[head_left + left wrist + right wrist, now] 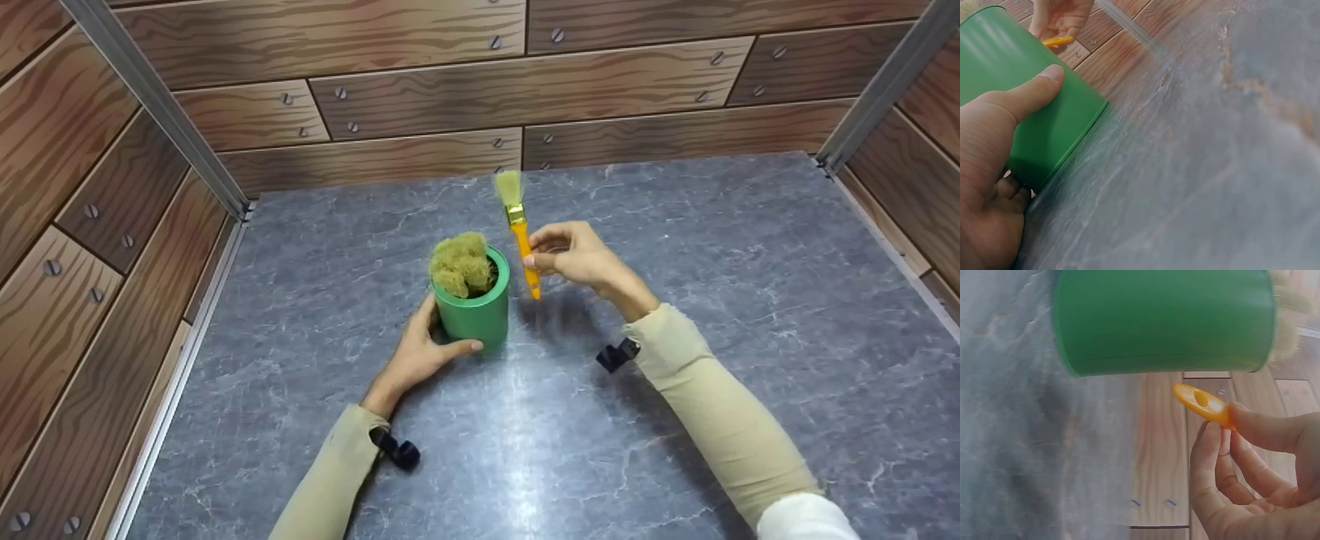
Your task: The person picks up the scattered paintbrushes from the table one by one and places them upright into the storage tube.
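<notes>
A green pot (472, 319) stands upright on the table, with a fuzzy yellow-green clump (459, 262) showing over its rim. My left hand (420, 345) grips the pot from its left side; the left wrist view shows the thumb (1039, 93) along the green wall and the other fingers curled partly behind it. To the right of the pot, my right hand (574, 255) pinches a paintbrush (521, 240) by its orange handle. Pale bristles on the brush point up and away. In the right wrist view, the holed end of the handle (1202, 402) sticks out past the fingertips, apart from the pot.
The grey marbled table (675, 225) is bounded by a plank-patterned back wall (420, 90) and side walls. Metal posts (161, 112) stand at the back corners. Each forearm wears a small black wrist camera (619, 355).
</notes>
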Demonstrator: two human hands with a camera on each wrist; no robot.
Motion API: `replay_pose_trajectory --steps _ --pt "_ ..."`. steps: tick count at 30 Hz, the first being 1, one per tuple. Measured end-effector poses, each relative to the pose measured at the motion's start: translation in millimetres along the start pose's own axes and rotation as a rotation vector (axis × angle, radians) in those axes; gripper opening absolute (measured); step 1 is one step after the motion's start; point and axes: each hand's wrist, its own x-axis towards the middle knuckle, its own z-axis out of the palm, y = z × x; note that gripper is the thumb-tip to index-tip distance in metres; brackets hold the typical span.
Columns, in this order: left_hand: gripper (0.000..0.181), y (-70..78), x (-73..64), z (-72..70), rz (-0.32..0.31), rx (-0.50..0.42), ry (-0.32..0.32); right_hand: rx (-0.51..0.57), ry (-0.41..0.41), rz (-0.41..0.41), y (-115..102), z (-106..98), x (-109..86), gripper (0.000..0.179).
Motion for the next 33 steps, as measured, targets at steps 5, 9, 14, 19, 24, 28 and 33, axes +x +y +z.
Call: replay_pose_trajectory --steps 5,9,14,19,24,28,33 --pt "0.107 0.2 -0.2 -0.9 -0.02 0.002 -0.001 0.035 -0.022 -0.058 -17 -2 -5.7 0.025" --pt "0.107 0.1 0.8 -1.2 -0.015 0.001 0.003 0.041 -0.025 -0.103 -30 -1 -9.5 0.024" --pt "0.108 0.0 1.9 -1.4 -0.004 -0.009 0.001 0.036 -0.027 -0.153 -40 3 -12.5 0.024" --pt "0.106 0.2 1.7 -1.8 -0.002 -0.017 -0.001 0.051 -0.034 -0.216 -46 7 -14.9 0.023" --pt "0.106 0.4 1.2 -1.9 -0.003 -0.003 0.001 0.08 -0.057 -0.286 -52 11 -17.0 0.02" --pt "0.107 0.5 0.3 -1.4 -0.011 0.006 0.002 0.098 -0.077 -0.322 -54 16 -17.3 0.02" --pt "0.107 0.0 -0.7 -0.6 -0.015 0.004 -0.008 0.081 -0.091 -0.362 -54 21 -16.3 0.02"
